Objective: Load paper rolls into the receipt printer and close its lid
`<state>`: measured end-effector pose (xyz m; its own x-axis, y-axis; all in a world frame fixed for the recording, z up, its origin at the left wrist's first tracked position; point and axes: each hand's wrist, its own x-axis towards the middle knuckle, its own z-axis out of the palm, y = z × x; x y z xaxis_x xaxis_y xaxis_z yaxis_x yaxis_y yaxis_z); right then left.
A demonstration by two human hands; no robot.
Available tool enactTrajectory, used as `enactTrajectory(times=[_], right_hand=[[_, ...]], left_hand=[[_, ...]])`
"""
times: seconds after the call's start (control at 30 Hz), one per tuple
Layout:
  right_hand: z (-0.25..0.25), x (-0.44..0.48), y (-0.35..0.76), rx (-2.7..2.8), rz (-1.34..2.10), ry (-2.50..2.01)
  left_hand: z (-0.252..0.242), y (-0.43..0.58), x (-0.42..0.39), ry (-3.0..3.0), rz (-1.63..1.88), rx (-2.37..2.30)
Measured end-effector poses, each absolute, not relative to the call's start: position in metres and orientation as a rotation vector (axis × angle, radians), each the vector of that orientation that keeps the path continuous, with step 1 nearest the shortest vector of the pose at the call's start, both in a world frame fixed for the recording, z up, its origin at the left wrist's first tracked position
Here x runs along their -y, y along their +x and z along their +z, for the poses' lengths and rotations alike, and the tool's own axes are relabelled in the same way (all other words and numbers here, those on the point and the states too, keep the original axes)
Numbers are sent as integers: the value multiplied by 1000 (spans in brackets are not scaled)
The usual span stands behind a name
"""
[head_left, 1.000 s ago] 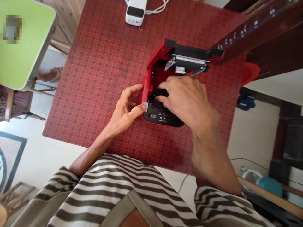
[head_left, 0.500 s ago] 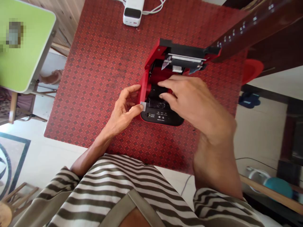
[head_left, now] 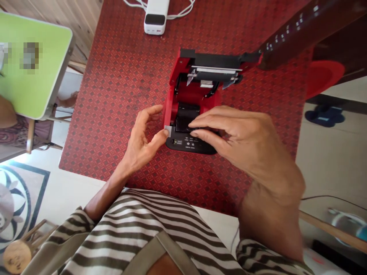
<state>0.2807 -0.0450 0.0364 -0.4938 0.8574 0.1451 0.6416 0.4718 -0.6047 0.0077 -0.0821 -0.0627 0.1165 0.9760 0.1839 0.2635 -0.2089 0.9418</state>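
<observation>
A red and black label printer (head_left: 193, 146) stands on the table with its lid (head_left: 216, 61) raised, showing a roller (head_left: 215, 74) on the lid's underside. My left hand (head_left: 143, 139) holds the printer's left side, fingers curved along the wall and thumb at the front corner by a grey sticker (head_left: 168, 131). Inside the bay lies a shiny black piece like film (head_left: 187, 110). My right hand (head_left: 243, 139) reaches over the front panel from the right, thumb and forefinger nearly together at the front edge of that piece. What lies between those fingertips is too small to tell.
A white power bank (head_left: 155, 21) with white cables lies on the red patterned table (head_left: 126, 76). At the right are a brown glossy post-like piece (head_left: 286, 34) and a red basin (head_left: 323, 76). Another person sits by the green table (head_left: 54, 49) at left.
My right hand has drawn back from deep in the printer's bay towards the front panel. My left hand stays at the printer's left side. The camera view has shifted slightly.
</observation>
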Motion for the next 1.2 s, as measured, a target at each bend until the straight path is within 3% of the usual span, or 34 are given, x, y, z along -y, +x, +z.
enactTrajectory(times=[0.2,0.67,0.87,1.0,1.2], right_hand=[[35,64,283,2190,547,-1254],[42,73,296,2110,514,-1203],[48,10,305,2023,-25,-1237],[41,-11,298,2165,108,-1268],[51,35,291,2140,186,-1373]], left_hand=[[-34,18,80,2202,1143,-1330],[-20,29,78,2377,1213,-1150],[-15,23,80,2449,1113,-1171],[-13,23,79,2495,1129,-1130],[-13,24,82,2587,1118,-1158]])
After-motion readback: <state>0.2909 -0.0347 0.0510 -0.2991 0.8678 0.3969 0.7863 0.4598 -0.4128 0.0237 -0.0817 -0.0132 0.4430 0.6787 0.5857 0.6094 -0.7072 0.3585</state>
